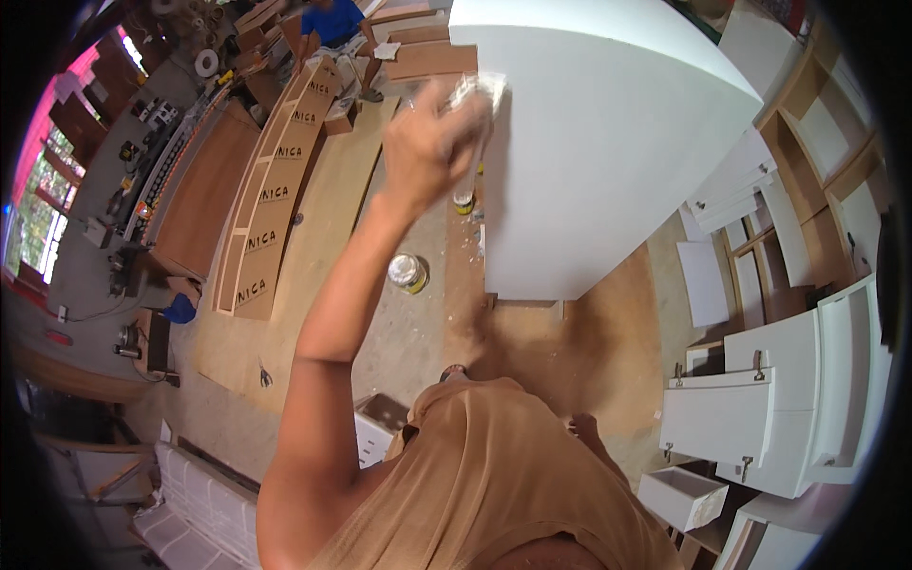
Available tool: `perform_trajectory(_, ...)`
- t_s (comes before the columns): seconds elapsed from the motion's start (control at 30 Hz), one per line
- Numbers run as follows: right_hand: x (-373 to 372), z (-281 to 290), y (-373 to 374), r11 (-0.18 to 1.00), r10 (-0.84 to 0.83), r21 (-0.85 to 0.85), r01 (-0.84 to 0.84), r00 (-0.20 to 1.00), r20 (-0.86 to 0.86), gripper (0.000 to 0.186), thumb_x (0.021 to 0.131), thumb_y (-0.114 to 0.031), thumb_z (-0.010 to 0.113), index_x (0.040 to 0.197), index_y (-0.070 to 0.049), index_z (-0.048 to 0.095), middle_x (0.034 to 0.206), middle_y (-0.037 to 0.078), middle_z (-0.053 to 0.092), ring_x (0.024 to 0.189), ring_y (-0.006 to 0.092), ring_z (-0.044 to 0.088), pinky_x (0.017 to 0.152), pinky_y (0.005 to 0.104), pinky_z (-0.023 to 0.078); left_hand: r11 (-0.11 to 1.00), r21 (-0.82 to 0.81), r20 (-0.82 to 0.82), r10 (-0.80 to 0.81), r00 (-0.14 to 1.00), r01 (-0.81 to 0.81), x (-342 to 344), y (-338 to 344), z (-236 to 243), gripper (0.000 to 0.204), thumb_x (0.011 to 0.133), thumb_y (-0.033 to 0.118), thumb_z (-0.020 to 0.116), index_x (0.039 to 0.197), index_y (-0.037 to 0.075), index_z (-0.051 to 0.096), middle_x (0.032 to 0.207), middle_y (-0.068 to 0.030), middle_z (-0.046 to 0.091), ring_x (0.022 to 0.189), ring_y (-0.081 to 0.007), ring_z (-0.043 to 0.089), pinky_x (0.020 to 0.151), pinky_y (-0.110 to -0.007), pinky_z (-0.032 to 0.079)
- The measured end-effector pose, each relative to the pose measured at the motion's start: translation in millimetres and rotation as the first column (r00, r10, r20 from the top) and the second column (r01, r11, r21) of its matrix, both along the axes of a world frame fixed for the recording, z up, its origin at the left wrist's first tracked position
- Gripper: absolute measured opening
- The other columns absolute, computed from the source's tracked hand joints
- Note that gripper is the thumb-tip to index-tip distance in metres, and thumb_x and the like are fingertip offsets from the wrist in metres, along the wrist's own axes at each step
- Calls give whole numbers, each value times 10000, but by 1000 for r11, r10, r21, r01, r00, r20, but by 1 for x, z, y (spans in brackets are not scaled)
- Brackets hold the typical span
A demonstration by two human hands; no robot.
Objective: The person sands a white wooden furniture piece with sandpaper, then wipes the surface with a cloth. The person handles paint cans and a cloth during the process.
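My left hand [432, 142] is raised at the left edge of a large white cabinet [608, 161], its fingers closed and blurred by motion. They grip a whitish, crumpled-looking piece [489, 87], too smeared to name, which is against or very close to the cabinet's edge. My right hand is out of view. Below my left hand, a can with a white-smeared top [407, 271] stands on the floor. A smaller yellow-and-dark can [464, 202] stands closer to the cabinet's base.
Left of me, a long curved wooden frame with printed sides [275, 195] lies on a plywood sheet [332, 204]. Beyond it sits a person in blue [332, 27]. White cabinet doors [717, 418], an open white drawer [684, 496] and wooden shelving [807, 180] line the right.
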State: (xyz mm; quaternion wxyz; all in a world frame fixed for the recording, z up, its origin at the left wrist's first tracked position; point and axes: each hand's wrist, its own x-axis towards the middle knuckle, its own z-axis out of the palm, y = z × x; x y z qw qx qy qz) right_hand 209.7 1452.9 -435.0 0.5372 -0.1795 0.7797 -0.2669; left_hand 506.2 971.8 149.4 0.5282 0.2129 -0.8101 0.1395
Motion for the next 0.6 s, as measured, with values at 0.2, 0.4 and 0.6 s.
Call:
perform_trajectory(0.2,31,59,-36,950,-292,145,276,951,106,168,896,-237,590,954,-80,569,796,50,591,621,153,591,466,276,413,997,57,-122,-53,991,60,-6,-1,12,310,722,57,744,1015,136,678,800,-92,546,688,-241,604,568,-331,484)
perform_trajectory(0.4,63,49,-46,937,-350,44,348,922,163,198,893,-253,608,955,-68,574,778,49,588,589,133,569,438,275,400,981,190,195,11,981,-49,13,6,-102,258,714,95,749,948,169,669,763,-80,494,597,-248,580,496,-364,456)
perform_trajectory(0.6,83,44,-22,971,-229,91,222,970,76,329,911,-307,587,1052,-10,586,896,126,647,697,188,636,556,344,500,993,-27,-115,-120,986,118,-8,-19,2,271,696,120,726,958,157,670,761,-66,525,571,-251,571,494,-367,461)
